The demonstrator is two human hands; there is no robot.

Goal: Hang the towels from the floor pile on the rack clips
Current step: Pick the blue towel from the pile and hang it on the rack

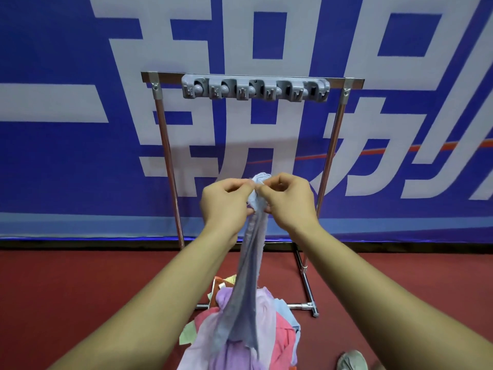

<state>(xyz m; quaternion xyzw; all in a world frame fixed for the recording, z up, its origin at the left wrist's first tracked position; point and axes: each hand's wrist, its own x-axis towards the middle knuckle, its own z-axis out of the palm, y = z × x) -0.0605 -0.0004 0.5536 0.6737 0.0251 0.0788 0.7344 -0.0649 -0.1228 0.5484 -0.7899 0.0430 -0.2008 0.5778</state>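
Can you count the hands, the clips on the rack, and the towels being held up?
Hands: 2, the left hand and right hand
Clips on the rack: 5
Towels held up: 1, the blue-grey towel, pinched by both hands
Total: 8
The floor pile is too tangled to count.

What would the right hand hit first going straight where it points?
Likely the left hand: the right hand points left across the bunched towel that both pinch. Depth is unclear.
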